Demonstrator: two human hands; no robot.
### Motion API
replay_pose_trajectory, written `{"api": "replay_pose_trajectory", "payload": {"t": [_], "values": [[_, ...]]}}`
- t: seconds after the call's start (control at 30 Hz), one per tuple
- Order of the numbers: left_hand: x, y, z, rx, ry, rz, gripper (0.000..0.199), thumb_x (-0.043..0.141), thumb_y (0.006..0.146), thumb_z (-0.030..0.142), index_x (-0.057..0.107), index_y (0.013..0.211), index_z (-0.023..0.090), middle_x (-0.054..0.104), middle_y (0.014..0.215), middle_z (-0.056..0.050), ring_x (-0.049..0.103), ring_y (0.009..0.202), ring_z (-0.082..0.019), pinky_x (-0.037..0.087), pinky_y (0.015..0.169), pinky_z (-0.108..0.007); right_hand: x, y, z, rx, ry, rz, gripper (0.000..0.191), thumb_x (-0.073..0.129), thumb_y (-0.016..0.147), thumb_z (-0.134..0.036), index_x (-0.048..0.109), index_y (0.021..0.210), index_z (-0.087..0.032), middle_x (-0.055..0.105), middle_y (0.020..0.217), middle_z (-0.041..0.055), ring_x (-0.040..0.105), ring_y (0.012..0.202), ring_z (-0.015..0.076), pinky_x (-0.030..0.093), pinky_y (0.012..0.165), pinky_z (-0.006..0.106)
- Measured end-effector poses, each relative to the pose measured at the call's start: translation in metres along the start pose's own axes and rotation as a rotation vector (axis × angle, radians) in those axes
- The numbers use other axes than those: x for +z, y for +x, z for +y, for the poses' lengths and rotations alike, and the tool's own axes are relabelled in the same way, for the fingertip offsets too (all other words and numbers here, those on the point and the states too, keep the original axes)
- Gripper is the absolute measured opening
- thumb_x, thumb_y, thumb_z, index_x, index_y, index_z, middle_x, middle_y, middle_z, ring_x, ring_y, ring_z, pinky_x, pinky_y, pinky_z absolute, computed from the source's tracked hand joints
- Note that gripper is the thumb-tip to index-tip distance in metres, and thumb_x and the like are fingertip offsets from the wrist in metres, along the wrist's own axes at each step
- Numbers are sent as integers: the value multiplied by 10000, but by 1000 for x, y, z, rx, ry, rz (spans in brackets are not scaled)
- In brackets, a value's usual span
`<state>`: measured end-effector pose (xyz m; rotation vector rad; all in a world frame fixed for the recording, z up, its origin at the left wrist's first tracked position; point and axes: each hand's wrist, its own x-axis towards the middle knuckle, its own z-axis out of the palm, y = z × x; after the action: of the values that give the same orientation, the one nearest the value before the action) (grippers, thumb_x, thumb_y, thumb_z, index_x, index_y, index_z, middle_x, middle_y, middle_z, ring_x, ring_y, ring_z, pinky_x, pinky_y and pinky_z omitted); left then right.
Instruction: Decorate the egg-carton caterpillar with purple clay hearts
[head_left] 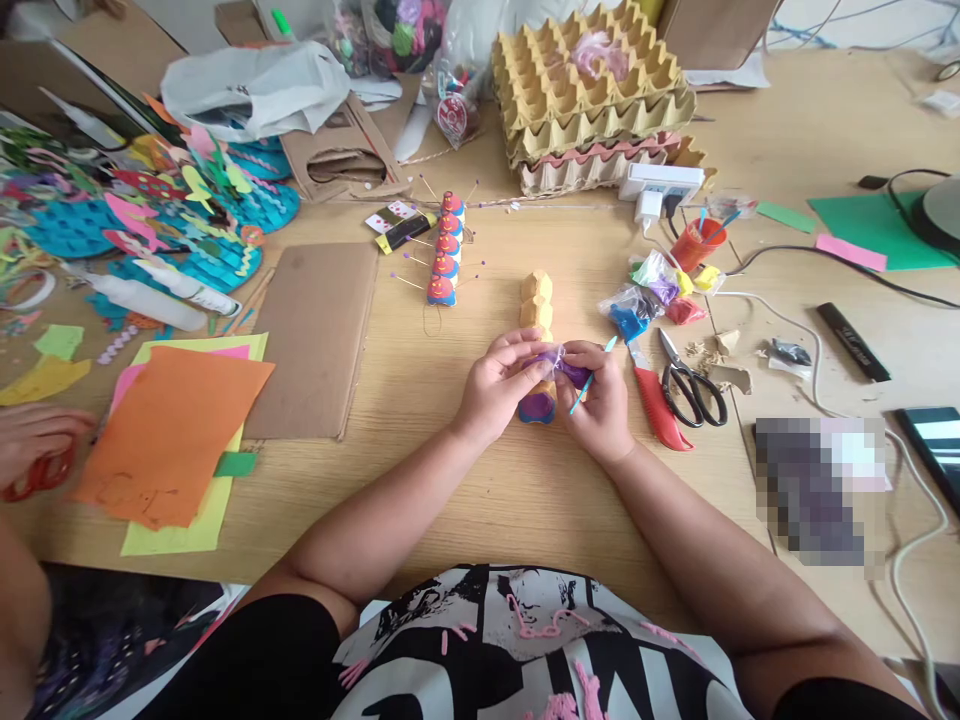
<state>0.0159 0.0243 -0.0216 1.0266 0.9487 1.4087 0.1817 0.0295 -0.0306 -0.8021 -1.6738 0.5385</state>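
Note:
Between my left hand (504,385) and my right hand (600,400) is a small clear bag of purple modelling clay (553,362), with the fingers of both hands closed on it. A thin light-blue modelling tool (583,391) is also tucked in my right hand. Just under my hands, a yellow egg-carton strip (536,295) lies lengthwise on the table. Its near end carries a purple patch (536,406) with blue below; my fingers hide its middle. Farther left stands a finished-looking red and blue egg-carton caterpillar (446,250) with pins stuck out along its sides.
Right of my hands lie a red-handled cutter (660,410), black scissors (691,388), bagged clay (634,318) and an orange cup (699,243). Egg trays (592,100) are stacked behind. Cardboard (319,340) and orange paper (176,430) lie left, near another person's hand (37,440) with red scissors.

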Motion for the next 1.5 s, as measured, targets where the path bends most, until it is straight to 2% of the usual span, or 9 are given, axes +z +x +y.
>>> {"api": "replay_pose_trajectory", "payload": {"t": [0.13,0.23,0.37,0.57,0.73,1.0,1.17,1.37,1.5], "values": [[0,-2,2,80,54,-18,305,929,854,501,891,1046,267,699,1343,-89,697,1342,-270,626,1129,-412,0,0,-4,79,125,-6,211,692,1051,-374,567,1199,-289,714,1177,84,722,1079,251,609,949,451],[-3,-1,-2,192,120,-42,284,920,865,502,885,1041,282,703,1338,-80,710,1311,-252,621,1143,-422,0,1,-9,179,207,-21,278,703,1049,-485,562,1178,-283,703,1115,68,704,1020,240,606,929,433],[-7,-1,-7,298,245,14,318,903,881,508,881,1128,309,684,1408,-85,661,1389,-262,580,1211,-443,1,2,-12,257,263,-11,370,740,1010,-578,562,1151,-286,691,1074,54,688,991,231,603,901,412],[-7,-1,-5,329,314,-15,310,855,924,526,882,1156,322,697,1408,-91,651,1400,-260,552,1234,-449,3,1,-12,251,311,-12,336,756,1014,-540,565,1140,-295,681,1087,50,684,1025,227,593,943,416],[-6,-2,-4,398,398,19,265,822,958,516,884,1110,308,735,1350,-88,652,1383,-254,523,1244,-463,4,-1,-12,237,357,-46,279,741,1037,-483,567,1176,-315,668,1093,37,673,1013,215,581,929,397],[-8,-2,-2,672,643,49,114,759,1026,361,834,1026,275,800,1220,-55,631,1357,-226,526,1223,-489,1,-2,-13,293,437,-87,289,745,1031,-488,590,1201,-313,665,1119,41,655,1031,211,563,938,387],[-11,0,4,799,726,37,63,760,1022,305,790,991,259,805,1091,-35,656,1308,-221,565,1159,-471,1,2,-17,420,555,-79,301,808,988,-503,619,1094,-295,665,1022,12,631,908,176,547,846,337],[-10,1,0,805,699,48,63,761,1024,300,820,1021,280,806,1088,-27,672,1295,-211,568,1153,-456,5,5,-17,516,630,-30,353,877,928,-500,616,1011,-277,665,929,-16,594,804,144,526,772,294],[-6,-1,-2,648,491,96,110,793,1006,374,837,1004,273,806,1095,-35,722,1214,-193,572,1145,-416,4,7,-11,517,497,62,403,893,897,-525,590,981,-272,661,901,-23,594,776,142,521,751,294]]}}
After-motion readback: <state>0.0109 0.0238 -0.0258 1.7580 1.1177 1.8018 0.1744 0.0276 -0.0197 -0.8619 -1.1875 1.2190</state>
